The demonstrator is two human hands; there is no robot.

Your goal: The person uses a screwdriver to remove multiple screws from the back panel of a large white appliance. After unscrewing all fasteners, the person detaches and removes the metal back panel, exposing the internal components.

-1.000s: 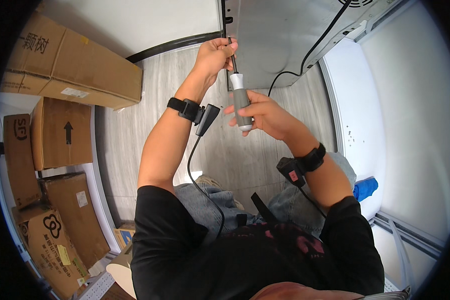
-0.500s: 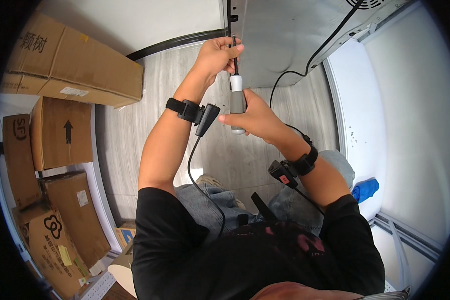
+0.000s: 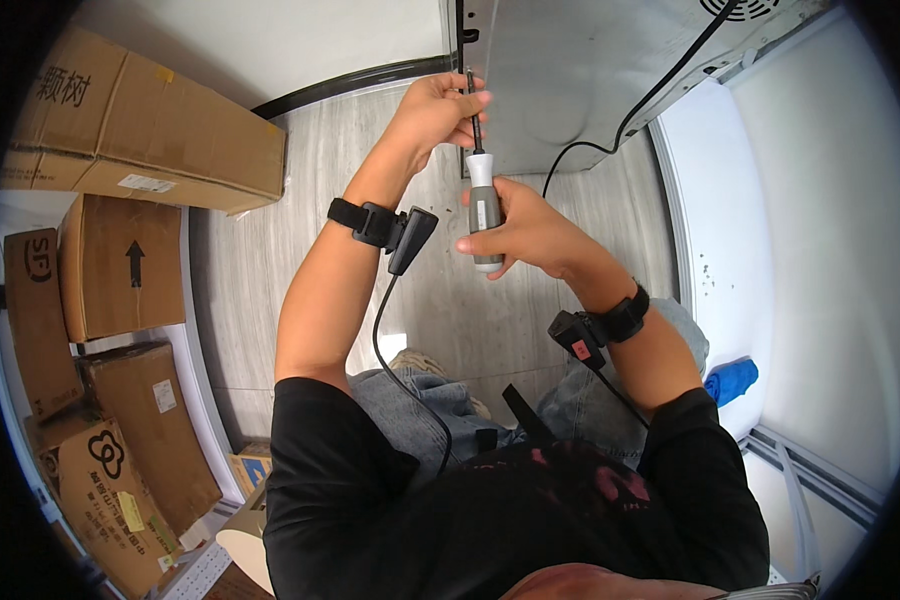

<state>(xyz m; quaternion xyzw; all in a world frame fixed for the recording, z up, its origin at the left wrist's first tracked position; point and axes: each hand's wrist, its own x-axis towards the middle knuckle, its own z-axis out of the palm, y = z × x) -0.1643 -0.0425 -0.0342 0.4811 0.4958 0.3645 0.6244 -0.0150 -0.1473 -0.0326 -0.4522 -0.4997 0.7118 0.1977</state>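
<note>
A screwdriver with a grey and white handle and a dark shaft points away from me. My right hand is closed around its handle, thumb across the near part. Farther forward, my left hand has the shaft between thumb and fingers, close to the tip. That tip lies beside the left edge of a grey metal appliance panel; whether it touches a screw there is too small to tell.
Cardboard boxes are stacked along the left side. A black cable runs down the metal panel to the grey floor. A blue cloth-like bundle lies on the white ledge at right. Each wrist wears a strapped, wired device.
My right hand has shifted slightly right and its wrist has turned, with the handle's near end swinging a little right. My left hand stays at the shaft.
</note>
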